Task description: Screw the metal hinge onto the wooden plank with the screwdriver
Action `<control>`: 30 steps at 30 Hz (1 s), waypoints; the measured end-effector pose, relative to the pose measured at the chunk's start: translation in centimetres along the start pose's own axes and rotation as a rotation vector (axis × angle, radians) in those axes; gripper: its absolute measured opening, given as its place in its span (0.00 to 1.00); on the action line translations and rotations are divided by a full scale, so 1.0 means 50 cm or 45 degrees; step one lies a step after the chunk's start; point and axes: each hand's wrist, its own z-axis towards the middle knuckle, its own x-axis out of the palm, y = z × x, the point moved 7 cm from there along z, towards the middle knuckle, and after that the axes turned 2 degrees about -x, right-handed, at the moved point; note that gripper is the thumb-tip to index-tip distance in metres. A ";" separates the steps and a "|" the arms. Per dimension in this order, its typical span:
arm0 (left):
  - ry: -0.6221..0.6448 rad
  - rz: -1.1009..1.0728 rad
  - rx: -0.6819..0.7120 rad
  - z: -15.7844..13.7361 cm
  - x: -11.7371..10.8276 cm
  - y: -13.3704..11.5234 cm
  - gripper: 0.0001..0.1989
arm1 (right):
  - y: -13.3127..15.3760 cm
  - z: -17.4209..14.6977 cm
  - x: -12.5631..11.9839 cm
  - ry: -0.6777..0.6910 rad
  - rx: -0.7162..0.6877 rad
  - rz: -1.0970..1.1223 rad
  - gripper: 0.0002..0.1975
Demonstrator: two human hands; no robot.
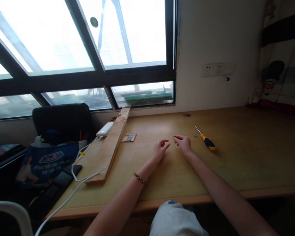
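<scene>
Over the middle of the wooden table (226,170), my left hand (161,148) has its thumb and fingers apart with nothing between them. Just right of it, my right hand (182,143) pinches a tiny dark piece, too small to name, between thumb and fingertips. A screwdriver (206,140) with a yellow and black handle lies to the right, its shaft pointing away to the upper left. Beside its shaft rest small metal pieces (196,136) that look like screws or bits. Left of my hands, a small flat piece with metal parts on it (129,137) lies on the table.
A long wooden board (108,150) lies along the table's left side, bearing a white power bank (105,129) with a white cable (73,173). Further left are a black chair (64,121) and a blue bag (51,160). Wall sockets (213,69) sit above the table's back edge.
</scene>
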 end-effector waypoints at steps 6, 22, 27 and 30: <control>0.037 0.244 0.100 -0.010 0.009 -0.005 0.15 | -0.009 0.059 -0.112 -0.157 -0.068 -1.104 0.13; -0.026 0.604 0.226 -0.017 0.007 -0.010 0.17 | -0.034 0.071 -0.147 -0.169 0.052 -1.434 0.13; -0.024 0.617 0.227 -0.018 0.007 -0.011 0.17 | -0.031 0.071 -0.152 -0.174 0.043 -1.443 0.11; -0.019 0.624 0.232 -0.019 0.007 -0.013 0.18 | -0.031 0.070 -0.155 -0.189 0.041 -1.452 0.11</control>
